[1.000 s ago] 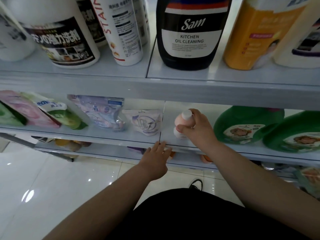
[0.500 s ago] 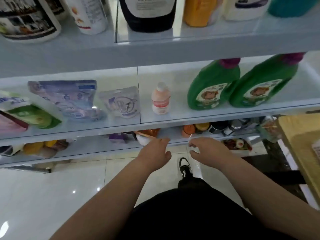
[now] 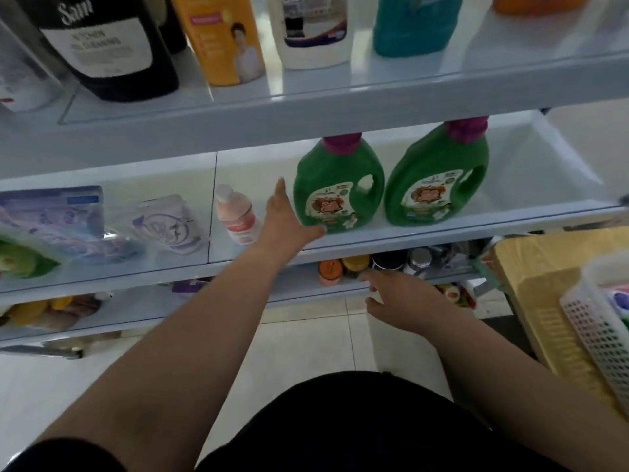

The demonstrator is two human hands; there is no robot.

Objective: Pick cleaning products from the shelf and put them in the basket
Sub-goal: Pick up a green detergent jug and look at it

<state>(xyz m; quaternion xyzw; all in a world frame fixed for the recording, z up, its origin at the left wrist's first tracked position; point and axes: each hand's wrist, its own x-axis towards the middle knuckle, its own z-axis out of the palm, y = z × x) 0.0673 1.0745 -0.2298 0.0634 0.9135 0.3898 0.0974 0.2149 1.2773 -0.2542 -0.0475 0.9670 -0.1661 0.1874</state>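
Across most of the view, a stocked shelf point(image 3: 408, 240): tall bottles point(image 3: 224, 39) on the top tier, pouches point(image 3: 166, 223) on the middle tier, small jars point(image 3: 354, 267) crowded on the lowest. At the right edge, a yellow tabletop point(image 3: 531, 301) carrying the white perforated basket point(image 3: 599, 321); inside it, something purple and white, too cut off to name. Judged from that: at least one item already in, far more left on the shelf, so early to midway at best. Next in size, the left green jug point(image 3: 337, 189) and the right green jug point(image 3: 439, 185), upright, just beside each other on the middle tier, well apart from the basket. At the left jug's flank and base, seemingly touching, the left hand point(image 3: 286, 223), fingers straight and spread, grip released, nothing closed round the handle yet. Lower, in front of the bottom tier, the right hand point(image 3: 405, 298), fingers loosely relaxed, grip released, holding nothing. Just beside the left hand, on its left, a small pink bottle point(image 3: 236, 216), upright and untouched. Probably the reach for the next pick, with grasp, lift and carry across to the basket all yet to come.
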